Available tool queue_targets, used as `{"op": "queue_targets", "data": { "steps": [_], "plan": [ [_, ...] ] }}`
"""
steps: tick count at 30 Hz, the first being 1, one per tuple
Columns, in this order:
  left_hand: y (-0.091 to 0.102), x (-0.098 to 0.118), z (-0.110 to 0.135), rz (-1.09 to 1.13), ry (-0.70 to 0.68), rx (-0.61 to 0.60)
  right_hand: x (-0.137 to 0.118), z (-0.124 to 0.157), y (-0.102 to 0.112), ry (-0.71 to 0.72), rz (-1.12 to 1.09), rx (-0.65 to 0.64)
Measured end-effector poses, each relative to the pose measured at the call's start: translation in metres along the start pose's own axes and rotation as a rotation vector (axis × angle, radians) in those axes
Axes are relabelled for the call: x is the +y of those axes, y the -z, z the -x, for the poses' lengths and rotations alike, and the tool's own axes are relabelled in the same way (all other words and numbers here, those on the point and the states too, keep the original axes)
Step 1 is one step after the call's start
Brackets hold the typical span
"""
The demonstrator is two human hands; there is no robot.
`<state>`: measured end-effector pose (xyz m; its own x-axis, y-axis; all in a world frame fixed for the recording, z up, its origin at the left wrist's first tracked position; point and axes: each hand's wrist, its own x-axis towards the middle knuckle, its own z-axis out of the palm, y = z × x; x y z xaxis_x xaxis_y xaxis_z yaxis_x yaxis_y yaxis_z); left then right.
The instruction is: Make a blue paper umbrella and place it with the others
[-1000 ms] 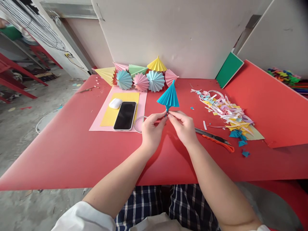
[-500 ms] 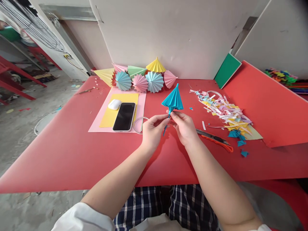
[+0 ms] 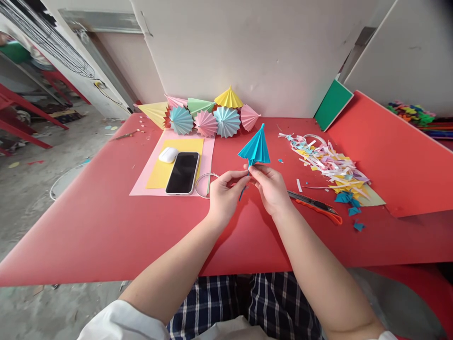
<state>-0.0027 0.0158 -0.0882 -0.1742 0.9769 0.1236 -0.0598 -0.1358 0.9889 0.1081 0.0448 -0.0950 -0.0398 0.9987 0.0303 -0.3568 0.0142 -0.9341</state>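
A blue pleated paper umbrella stands upright over the red table, its pointed tip up and slightly right. My left hand pinches its thin blue stem between thumb and forefinger. Just beneath the canopy, my right hand grips the upper stem with its fingertips. The stem's lower end pokes out below my left fingers; the part between the fingers is hidden. To the right of my right hand lies an orange and black utility knife. A clear ring, perhaps a tape roll, rests beside my left hand.
Several finished paper umbrellas line the wall. A phone and white earbud case lie on yellow and pink paper. Paper scraps are heaped at right, beside a leaning red board and green board.
The blue umbrella's canopy has turned slightly and its tip leans a touch further right. Both hands keep their hold in nearly the same place.
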Motion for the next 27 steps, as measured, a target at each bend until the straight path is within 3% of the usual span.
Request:
{"op": "queue_targets", "data": {
  "steps": [13,19,27],
  "plan": [
    [0.0006,0.0033,-0.0013,-0.012,0.024,0.000,-0.0021,-0.0003,-0.0017,-0.023,-0.033,0.054],
    [-0.0001,0.0020,-0.0019,0.015,0.152,-0.152,-0.0016,-0.0005,-0.0013,-0.048,-0.072,0.061],
    [0.0003,0.0030,-0.0025,0.118,0.202,-0.154,-0.0024,0.0001,-0.0011,-0.118,-0.130,-0.055]
  ]
}}
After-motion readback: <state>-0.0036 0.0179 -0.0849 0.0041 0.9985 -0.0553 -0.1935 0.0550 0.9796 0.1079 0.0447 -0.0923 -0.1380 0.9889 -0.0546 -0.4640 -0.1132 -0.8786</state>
